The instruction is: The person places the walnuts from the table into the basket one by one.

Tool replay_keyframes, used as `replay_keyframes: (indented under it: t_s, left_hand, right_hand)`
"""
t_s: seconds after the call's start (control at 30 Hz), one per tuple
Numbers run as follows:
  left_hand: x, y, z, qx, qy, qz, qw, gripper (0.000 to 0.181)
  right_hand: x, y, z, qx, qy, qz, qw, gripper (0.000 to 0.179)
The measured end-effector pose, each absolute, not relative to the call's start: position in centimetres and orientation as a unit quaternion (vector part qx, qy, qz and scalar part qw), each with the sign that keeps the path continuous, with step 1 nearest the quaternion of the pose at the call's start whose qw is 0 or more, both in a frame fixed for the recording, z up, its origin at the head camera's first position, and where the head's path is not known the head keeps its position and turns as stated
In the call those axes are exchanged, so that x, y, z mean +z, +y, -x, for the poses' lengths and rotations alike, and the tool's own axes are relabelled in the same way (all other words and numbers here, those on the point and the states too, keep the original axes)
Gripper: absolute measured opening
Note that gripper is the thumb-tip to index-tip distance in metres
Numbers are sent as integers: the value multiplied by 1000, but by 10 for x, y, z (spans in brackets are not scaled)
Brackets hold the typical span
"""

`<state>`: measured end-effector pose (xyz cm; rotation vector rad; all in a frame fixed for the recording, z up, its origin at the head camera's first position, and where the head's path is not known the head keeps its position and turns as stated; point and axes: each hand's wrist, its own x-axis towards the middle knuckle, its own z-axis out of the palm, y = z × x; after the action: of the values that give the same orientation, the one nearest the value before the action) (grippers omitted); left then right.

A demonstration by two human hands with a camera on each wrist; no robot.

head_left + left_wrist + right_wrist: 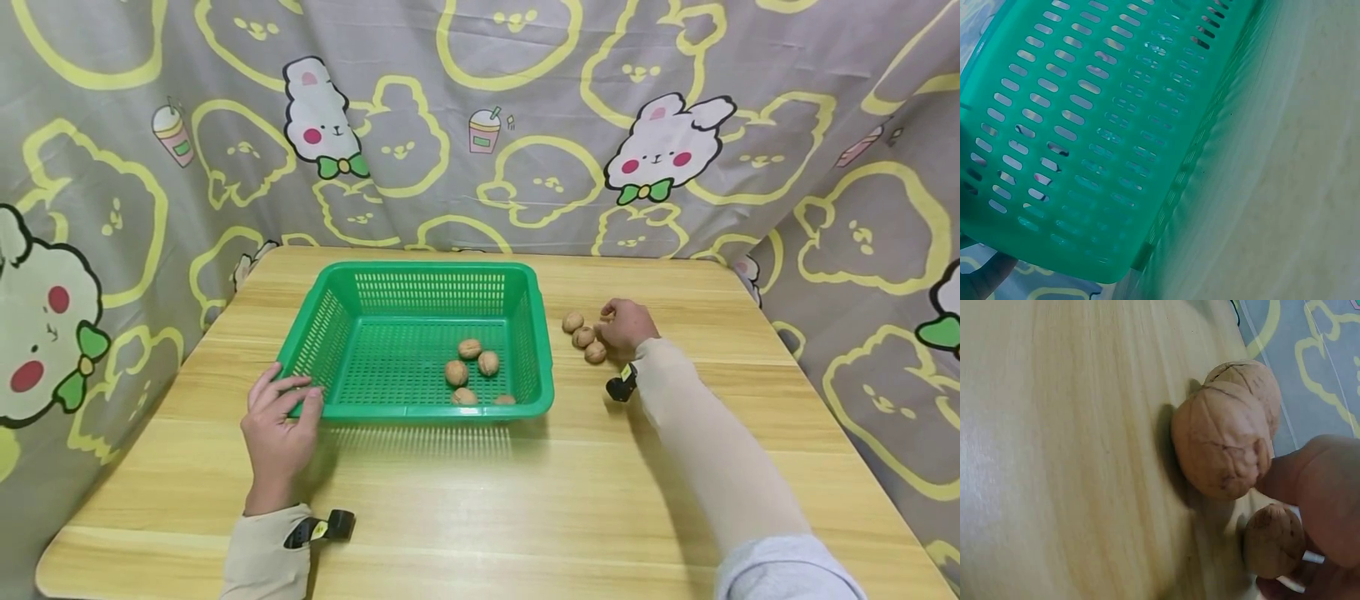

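My left hand (pixel 279 429) grips the front left corner of a green plastic basket (pixel 435 412), its thumb at the rim and its fingers along the left side. Several walnuts (pixel 469 349) lie in the basket's right half. To the right, my right hand (pixel 628 323) is low over the table beside three walnuts (pixel 583 337) in a slanting row. In the right wrist view, one walnut (pixel 1274 541) sits between the thumb and fingers, and a larger-looking walnut (pixel 1219 440) partly covers another. The left wrist view shows the basket's slotted wall (pixel 1063 119) up close.
The wooden table (pixel 465 508) carries the basket and walnuts. A patterned grey curtain (pixel 525 108) hangs behind the table and along both sides. Small black cameras are strapped to the left wrist (pixel 322 528) and right wrist (pixel 622 383).
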<state>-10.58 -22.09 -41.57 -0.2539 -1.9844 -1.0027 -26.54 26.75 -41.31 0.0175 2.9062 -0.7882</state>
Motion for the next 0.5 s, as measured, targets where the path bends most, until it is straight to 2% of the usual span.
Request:
replay_keyframes:
  t_s: [0.27,0.5]
  left_hand:
    - [-418,-222,106,-395,-797,107,444,21]
    - [-416,-223,105,-402,-798,102,437,20]
  right_hand:
    - [-405,272,259,-248,967,-6,48,33]
    - [-407,273,261,-360,930,-44,58,43]
